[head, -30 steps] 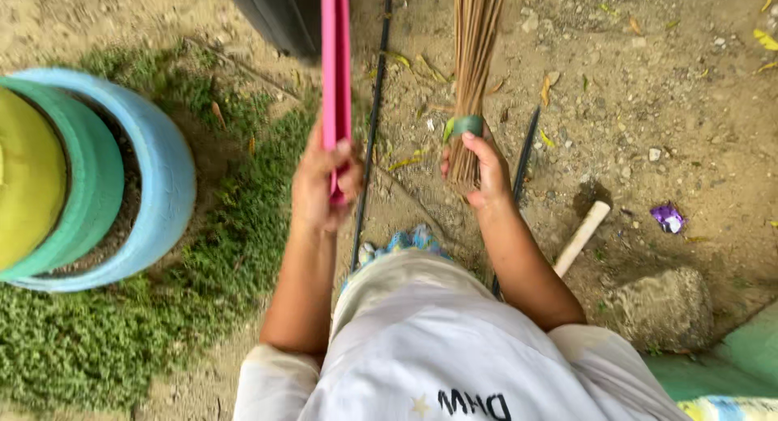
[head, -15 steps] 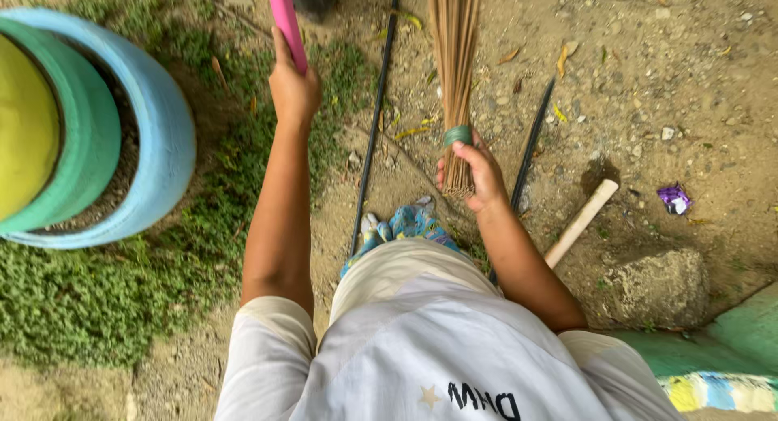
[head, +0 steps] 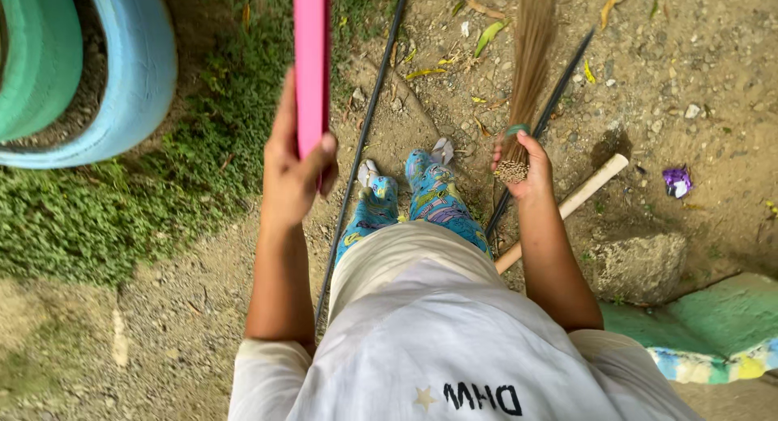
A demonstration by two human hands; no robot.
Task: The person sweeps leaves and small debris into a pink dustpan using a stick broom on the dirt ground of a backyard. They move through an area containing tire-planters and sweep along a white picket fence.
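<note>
Your left hand (head: 292,174) has its grip clenched on the pink handle (head: 312,64), thumb over the front, handle running up out of frame. Your right hand (head: 519,166) grips the broom (head: 531,64) at its bound end, bristles fanning up over the dirt. Rel. to the broom: pink handle well to its left, black rod (head: 365,137) btwn them, pale stick (head: 575,202) just right, purple wrapper (head: 677,180) further right.

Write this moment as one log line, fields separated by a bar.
left hand: grips pink handle | right hand: grips stick broom by bound end | ground: dirt, grass, painted tyres
</note>
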